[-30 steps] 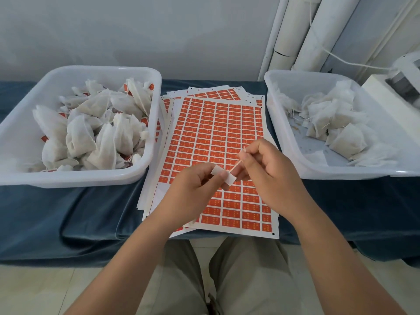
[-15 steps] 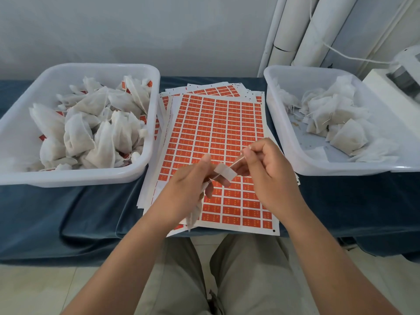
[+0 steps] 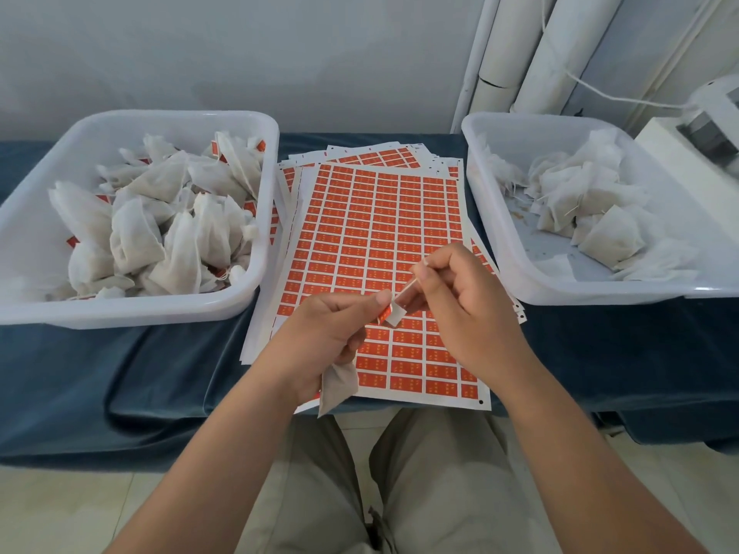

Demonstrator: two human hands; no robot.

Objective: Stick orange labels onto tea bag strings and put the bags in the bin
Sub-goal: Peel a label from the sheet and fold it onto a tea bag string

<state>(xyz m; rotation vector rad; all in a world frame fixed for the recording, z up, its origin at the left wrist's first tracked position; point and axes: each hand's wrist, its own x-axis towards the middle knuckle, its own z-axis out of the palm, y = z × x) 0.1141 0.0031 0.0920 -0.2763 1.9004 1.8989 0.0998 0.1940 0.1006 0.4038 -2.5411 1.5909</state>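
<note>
Nearest me, tea bag [image 3: 338,383] hangs below left hand [image 3: 320,337], over the front edge of the table. Lower fingers are curled round the bag's top; thumb and forefinger pinch the orange label [image 3: 390,313]. Label is half folded, with the white adhesive side facing right and the orange face showing at the fold.

Right hand [image 3: 464,313] is just beside it, fingertips pinched on the string [image 3: 408,287]. String runs taut and diagonal down to the label. Both hands gripping, nothing loose.

My read: this is the fold-and-seal step. To do it well:
- keep the string taut and laid along the crease, not skewed
- close the free flap square onto the other half, edges matched
- press from the crease outward so the string is trapped
- don't let the glue catch a fingertip

Risk: the flap sticks crooked or misses the string. I can't tell whether the string already touches the adhesive.

Further out, label sheet [image 3: 380,217] lies flat on the blue cloth [image 3: 160,373], top of a stack. Left bin [image 3: 132,311] holds bags with orange tags showing, so I judge that's the drop. Right bin [image 3: 568,299] holds untagged ones.
</note>
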